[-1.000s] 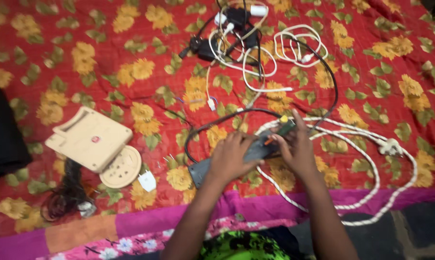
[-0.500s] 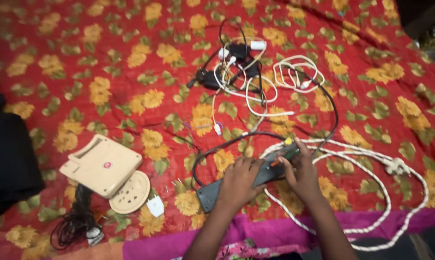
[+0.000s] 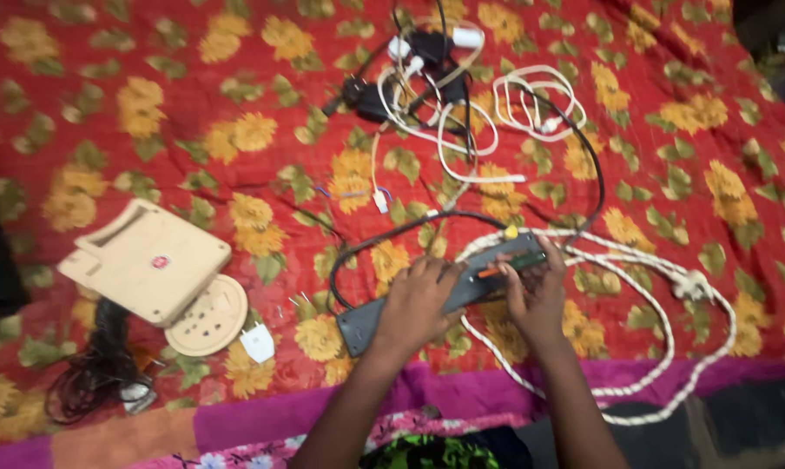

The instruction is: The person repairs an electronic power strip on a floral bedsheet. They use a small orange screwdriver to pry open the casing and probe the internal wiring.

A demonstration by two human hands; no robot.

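Seen from the head camera, looking down: compared with half a second earlier, the view sits a little closer and both hands have stayed on the dark power strip point(image 3: 436, 295), which lies slanted on the red flowered bedspread point(image 3: 149, 113). The left hand point(image 3: 418, 304) lies palm down across the strip's middle, fingers curled over it. The right hand point(image 3: 536, 295) pinches what seems to be an orange-handled tool point(image 3: 505, 265) against the strip's far end; blur hides the grip. A white braided cord point(image 3: 670, 287) loops beside it. A beige plastic device point(image 3: 145, 260) lies well apart to the left.
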